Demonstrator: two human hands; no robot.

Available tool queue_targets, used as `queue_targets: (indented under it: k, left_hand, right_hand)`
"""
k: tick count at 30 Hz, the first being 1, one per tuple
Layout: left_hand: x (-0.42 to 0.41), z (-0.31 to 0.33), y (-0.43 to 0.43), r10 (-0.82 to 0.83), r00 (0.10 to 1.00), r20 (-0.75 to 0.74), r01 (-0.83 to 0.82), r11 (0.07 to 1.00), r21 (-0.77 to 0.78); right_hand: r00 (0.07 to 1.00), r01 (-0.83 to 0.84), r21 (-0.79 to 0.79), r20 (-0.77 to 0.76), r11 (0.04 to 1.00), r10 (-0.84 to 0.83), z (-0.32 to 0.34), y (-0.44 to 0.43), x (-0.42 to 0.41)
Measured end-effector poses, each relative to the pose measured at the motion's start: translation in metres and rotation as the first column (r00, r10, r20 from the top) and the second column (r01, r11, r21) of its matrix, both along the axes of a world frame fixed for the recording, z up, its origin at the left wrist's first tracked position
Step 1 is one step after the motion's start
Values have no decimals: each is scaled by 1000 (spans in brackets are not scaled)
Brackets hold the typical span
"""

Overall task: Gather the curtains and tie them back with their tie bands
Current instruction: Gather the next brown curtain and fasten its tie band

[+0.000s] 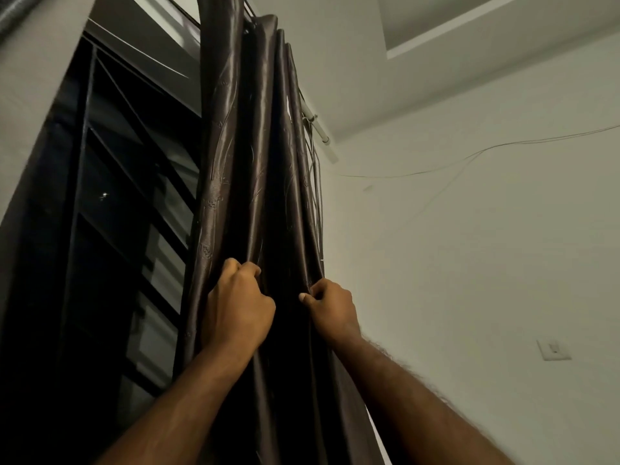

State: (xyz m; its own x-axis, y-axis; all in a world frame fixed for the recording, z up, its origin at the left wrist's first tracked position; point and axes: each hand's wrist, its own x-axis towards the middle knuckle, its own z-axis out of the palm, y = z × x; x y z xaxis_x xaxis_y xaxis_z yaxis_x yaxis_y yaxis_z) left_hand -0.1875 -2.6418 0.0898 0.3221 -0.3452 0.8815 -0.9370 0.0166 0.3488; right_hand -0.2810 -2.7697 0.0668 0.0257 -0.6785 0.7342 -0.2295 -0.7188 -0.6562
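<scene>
Our left hand (236, 307) and right hand (330, 305), set apart, each clutch folds of the dark brown glossy curtain (255, 162), bunched at the right edge of the black-barred window (110, 196), probably to gather it for tying.

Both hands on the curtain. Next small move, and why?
Probably draw the left hand toward the right hand, bunching the dark brown satin curtain: each grip holds separate folds with a loose pleat between, so the bundle is not gathered enough to tie.
</scene>
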Motion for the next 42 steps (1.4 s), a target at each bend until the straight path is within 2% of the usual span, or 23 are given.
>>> queue_targets:
  k: [3, 5, 8, 12, 15, 17, 21, 25, 27, 28, 29, 31, 32, 34, 35, 37, 39, 42]
  left_hand:
    - [-2, 2, -6, 65, 997, 35, -65, 998, 10]
    - [-4, 6, -14, 83, 996, 19, -84, 996, 40]
    - [-8, 12, -26, -13, 998, -62, 17, 998, 67]
    - [-13, 11, -30, -91, 996, 24, 91, 995, -39]
    - [-20, 8, -28, -132, 989, 73, 137, 989, -62]
    - [-24, 8, -30, -158, 984, 79, 161, 987, -31]
    - [-27, 5, -33, -312, 950, 34, 311, 950, 25]
    - [-25, 4, -25, -353, 935, -36, 355, 924, 144]
    - [-26, 3, -16, -310, 950, 30, 305, 945, 119]
    - [-28, 3, -9, -253, 961, 113, 248, 967, 60]
    - [-28, 3, -4, -153, 962, 228, 166, 985, -39]
    - [-29, 7, 6, 146, 889, 434, -14, 956, -292]
    - [-26, 13, 10, 285, 846, 451, -96, 913, -397]
    - [-16, 27, 15, 395, 851, 347, -192, 848, -493]
    - [-10, 33, 16, 344, 897, 279, -193, 871, -452]
    - [-2, 37, 13, 133, 977, 167, -76, 948, -308]
    - [1, 29, 3, 70, 978, 197, -29, 979, -204]
    - [4, 11, -12, 62, 965, 253, -34, 993, -116]
  right_hand:
    - [985, -147, -60, 79, 987, 152, 1, 0, -4]
    - [964, -247, -124, 70, 961, 257, -1, 6, -8]
    - [938, -331, -137, 54, 933, 341, -3, 9, -12]
    - [959, -280, -163, -7, 946, 283, -2, 14, -15]
    - [961, -264, -194, 37, 945, 276, -2, 17, -16]
    - [951, -271, -191, 100, 944, 293, 0, 20, -16]
    - [889, -391, -100, 214, 915, 404, 9, 27, -12]
    - [957, -249, -79, 134, 965, 257, 14, 23, -6]
    - [968, -207, -77, 126, 975, 216, 14, 17, -3]
    - [972, -196, -79, 119, 977, 204, 15, 15, -2]
    - [974, -189, -86, 109, 978, 198, 16, 14, -2]
    - [979, -175, -83, 93, 981, 182, 18, 13, -1]
    - [984, -154, -78, 80, 985, 160, 18, 13, -1]
    - [992, -100, -73, 69, 992, 105, 17, 12, -2]
    - [994, -81, -69, 70, 994, 86, 17, 10, -3]
    - [994, -63, -81, 84, 995, 70, 16, 7, -6]
    - [989, -74, -111, 120, 991, 87, 18, 8, -7]
    - [959, -188, -177, 181, 966, 219, 19, 13, -2]
